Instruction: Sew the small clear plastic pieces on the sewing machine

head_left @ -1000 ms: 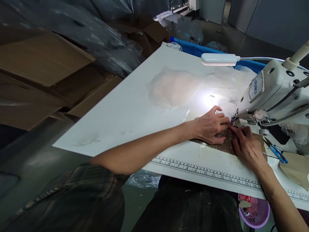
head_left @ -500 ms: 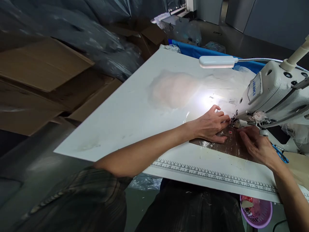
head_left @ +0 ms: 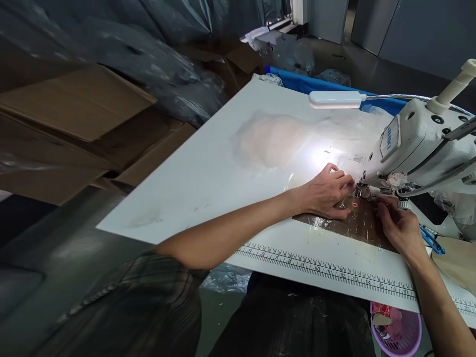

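My left hand (head_left: 330,192) rests just left of the presser foot (head_left: 359,190) of a white sewing machine (head_left: 420,144). Its fingers are bent and its thumb is spread away, on the edge of a brown plate (head_left: 334,227). To the right of the needle area, my right hand (head_left: 403,225) is closed in a pinch; what lies between its fingertips is too small to make out. Pale sheer fabric (head_left: 345,126) lies behind the needle, partly washed out by the lamp's glare. A small red mark (head_left: 354,205) shows on the plate between the hands.
A white lamp (head_left: 334,99) hangs over the white table (head_left: 208,183), which has a printed ruler (head_left: 316,265) along its front. Blue-handled snips (head_left: 432,240) lie right of my right hand. Cardboard boxes (head_left: 74,99) stand left; a purple basket (head_left: 414,332) sits below the table edge.
My right hand has drawn slightly away from the presser foot, to the right. My left hand stays by the foot. The whole view has shifted a little.
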Motion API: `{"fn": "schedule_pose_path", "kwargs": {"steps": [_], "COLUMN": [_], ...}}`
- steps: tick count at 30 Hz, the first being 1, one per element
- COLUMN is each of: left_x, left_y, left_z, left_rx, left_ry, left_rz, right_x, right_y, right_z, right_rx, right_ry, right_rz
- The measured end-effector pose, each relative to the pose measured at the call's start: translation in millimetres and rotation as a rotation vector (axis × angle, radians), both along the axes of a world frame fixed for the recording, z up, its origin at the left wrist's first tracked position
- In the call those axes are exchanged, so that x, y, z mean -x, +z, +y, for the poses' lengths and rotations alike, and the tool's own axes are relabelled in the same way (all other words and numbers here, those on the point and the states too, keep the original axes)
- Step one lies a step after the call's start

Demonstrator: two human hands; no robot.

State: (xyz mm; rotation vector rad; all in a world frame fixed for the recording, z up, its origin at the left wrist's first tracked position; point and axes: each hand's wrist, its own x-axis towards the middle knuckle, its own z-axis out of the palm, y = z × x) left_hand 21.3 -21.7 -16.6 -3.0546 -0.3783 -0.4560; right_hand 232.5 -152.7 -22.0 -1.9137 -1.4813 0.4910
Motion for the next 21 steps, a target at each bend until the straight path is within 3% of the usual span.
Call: {"fn": "schedule_pose_path", "kwargs": {"steps": [7,12,18,21], "left_x": [0,-1,0,-7], "left_y": [-1.9,-3.9,-5.3,2.1], "left_z": [0,0,-1,8], "left_rx": [0.122,0.226,0.219,0.16], "left_ry": [-0.002,0.107,0.168,0.241], "left_rz": [-0.027,0.005,0.012,-0.063], "right_x": [3,8,12,12], "right_y": [-1.9,-4.0,-19.2,-29.1], "right_z": [4,0,-4,-2], "right_rx": [-0.089,-0.136,-0.228,-0.284], "right_ry": [0.064,0.152,0.183,0.184], "right_rz": [-0.134,-0.241,-0.358,-0.396]}}
